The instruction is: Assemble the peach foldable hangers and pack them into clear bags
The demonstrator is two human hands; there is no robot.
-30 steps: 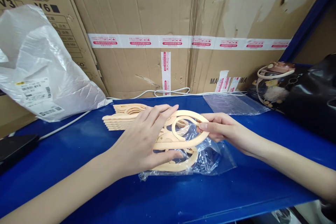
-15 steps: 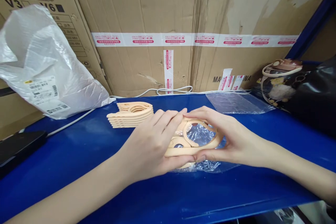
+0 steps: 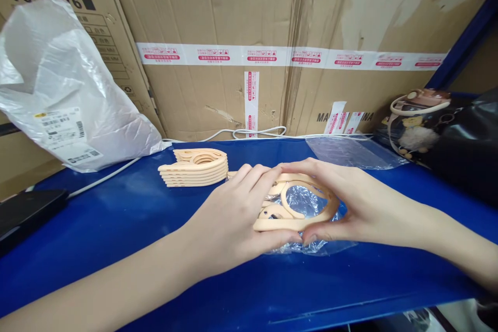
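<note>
Both my hands hold a beige folding hanger [image 3: 278, 225], folded flat, with a large ring-shaped opening towards its right end. My left hand [image 3: 237, 210] wraps its left part, thumb along the near edge and fingers over the far edge. My right hand [image 3: 344, 199] curves round the rounded right end, its thumb and fingertips almost meeting those of the left. Beneath lies a crumpled clear plastic bag [image 3: 330, 247], also visible through the ring. To the left, a neat stack of matching folded hangers [image 3: 196, 178] sits on the blue table [image 3: 218, 295]. My left palm hides part of the held hanger.
A white plastic mailing bag [image 3: 78, 93] with a label leans at the left, near a black device [image 3: 31, 218]. Large cardboard boxes [image 3: 218, 15] stand behind, with a white cable [image 3: 260, 134] along them. At right are a flat clear bag [image 3: 354, 154] and a black bag [image 3: 474, 140].
My hands and the hanger have shifted slightly to the right, so more of a beige piece shows beyond my left fingers. The grip stays much the same.
</note>
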